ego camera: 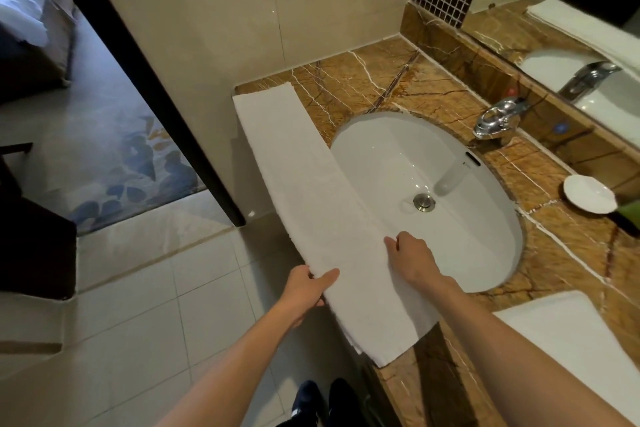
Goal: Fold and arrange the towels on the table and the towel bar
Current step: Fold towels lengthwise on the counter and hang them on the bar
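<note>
A long white towel (pixel 304 184), folded into a narrow strip, lies along the front edge of the brown marble counter (pixel 408 80) and partly over the white sink (pixel 433 166). My left hand (pixel 308 291) pinches the strip's outer edge near its close end, thumb on top. My right hand (pixel 412 253) presses down on the strip's inner edge, over the basin rim. A second white towel (pixel 568 340), folded flat, rests on the counter at the lower right. No towel bar is in view.
A chrome tap (pixel 498 118) stands behind the sink, with a small white dish (pixel 588 192) to its right. A mirror (pixel 571 28) runs along the back wall. Tiled floor (pixel 156 322) and an open doorway (pixel 86 114) lie to the left.
</note>
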